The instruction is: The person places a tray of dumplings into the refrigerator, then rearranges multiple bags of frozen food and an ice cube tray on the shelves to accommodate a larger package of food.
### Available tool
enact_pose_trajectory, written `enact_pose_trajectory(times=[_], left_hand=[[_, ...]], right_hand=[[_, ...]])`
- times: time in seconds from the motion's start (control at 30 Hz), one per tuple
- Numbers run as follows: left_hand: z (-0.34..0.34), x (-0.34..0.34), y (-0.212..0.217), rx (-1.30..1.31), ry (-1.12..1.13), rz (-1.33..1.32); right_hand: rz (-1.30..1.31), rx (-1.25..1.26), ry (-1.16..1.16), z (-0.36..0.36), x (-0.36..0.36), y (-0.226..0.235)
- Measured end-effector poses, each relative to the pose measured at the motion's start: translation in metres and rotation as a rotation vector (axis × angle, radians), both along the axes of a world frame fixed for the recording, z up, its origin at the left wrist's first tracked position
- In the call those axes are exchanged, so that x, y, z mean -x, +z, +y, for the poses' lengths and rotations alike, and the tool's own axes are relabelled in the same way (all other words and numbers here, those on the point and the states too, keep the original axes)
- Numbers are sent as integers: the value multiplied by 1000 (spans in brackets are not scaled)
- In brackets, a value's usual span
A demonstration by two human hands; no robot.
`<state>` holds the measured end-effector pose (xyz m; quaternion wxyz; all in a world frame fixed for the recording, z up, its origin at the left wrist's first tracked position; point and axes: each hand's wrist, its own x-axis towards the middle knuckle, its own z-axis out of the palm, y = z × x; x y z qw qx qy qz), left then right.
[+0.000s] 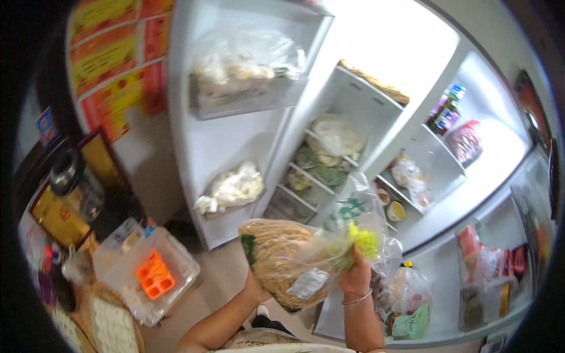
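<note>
In front of an open fridge, I hold two things side by side at chest height. My left hand grips the lower left edge of a clear pack of tan noodle-like strands, which has a white label and dark green corners. My right hand is closed on a clear plastic bag with green print. Yellow-green leaves show at its fingers. The bag overlaps the pack's right side, and what else it holds is hard to make out.
Door shelves at left carry bagged food. Inside, a bag and greens fill shelves. The right compartment holds bags and yellow cups. More bags sit in the right door. A clear bin with an orange mould stands lower left.
</note>
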<state>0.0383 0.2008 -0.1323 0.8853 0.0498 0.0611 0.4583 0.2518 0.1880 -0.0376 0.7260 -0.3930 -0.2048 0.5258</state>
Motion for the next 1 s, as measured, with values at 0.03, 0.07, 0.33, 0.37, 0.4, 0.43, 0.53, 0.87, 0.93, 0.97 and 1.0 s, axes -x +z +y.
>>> enact_pose_trajectory(times=[0.03, 0.07, 0.33, 0.37, 0.4, 0.43, 0.53, 0.87, 0.93, 0.97, 1.0], left_hand=[[2, -2, 7, 0, -18, -42], [3, -4, 14, 5, -36, -86], [35, -32, 25, 52, -64, -79], [38, -35, 30, 50, -67, -77], [44, -37, 25, 60, -23, -1], [50, -38, 23, 56, -15, 8], [66, -47, 11, 34, -43, -54], [94, -92, -14, 42, 49, 15], [98, -95, -13, 42, 65, 37], [99, -95, -13, 42, 73, 47], [100, -95, -13, 45, 83, 50]], right_hand=[[-323, 20, -20, -6, -20, -22], [-648, 56, -43, -14, -44, -43], [-2001, -16, -294, -36, -89, -48], [-2102, -36, -443, -36, -90, -58], [-1776, -44, -395, -32, -85, -37], [-1437, -75, -385, -27, -78, -17], [-581, -207, -181, -17, -85, 34], [-314, -313, 362, -3, -151, 47], [-137, -132, 274, 7, -186, 15], [-52, -40, 228, 11, -199, -1], [-222, 187, 139, 15, -204, -11]])
